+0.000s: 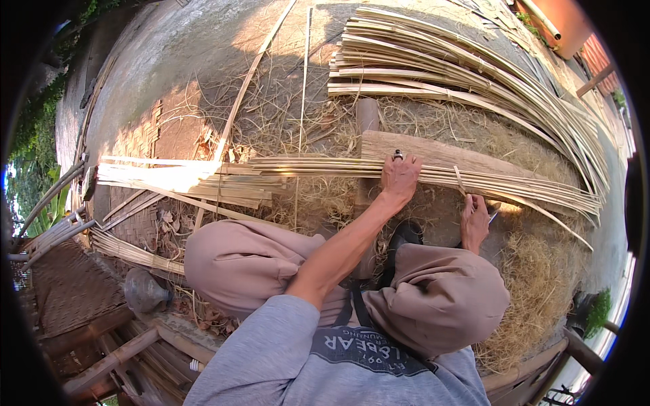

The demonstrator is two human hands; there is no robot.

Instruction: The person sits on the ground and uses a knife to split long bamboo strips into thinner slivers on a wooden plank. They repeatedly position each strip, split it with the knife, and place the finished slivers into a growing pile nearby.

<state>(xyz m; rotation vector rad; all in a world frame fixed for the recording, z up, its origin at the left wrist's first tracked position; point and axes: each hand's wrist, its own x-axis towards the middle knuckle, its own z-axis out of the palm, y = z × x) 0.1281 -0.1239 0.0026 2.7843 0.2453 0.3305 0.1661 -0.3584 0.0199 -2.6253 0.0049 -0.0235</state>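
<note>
A long bundle of thin pale bamboo strips (318,167) lies crosswise in front of my knees. My left hand (401,178), with a dark-stoned ring, is closed over the bundle near its middle. Farther right, my right hand (475,220) is closed just on the near side of the bundle. Between its thumb and fingers is a short narrow bamboo tie (460,178), which crosses the strips. A small shiny edge, perhaps a blade (495,214), shows beside that hand; most of it is hidden. Under the bundle sits a flat wooden board (447,151).
Beyond the board lies a large stack of bamboo strips (420,61). More strips (203,183) lie at left, near a woven mat (145,135). Curly shavings (528,291) cover the ground at right. A plastic jug (143,291) lies lower left.
</note>
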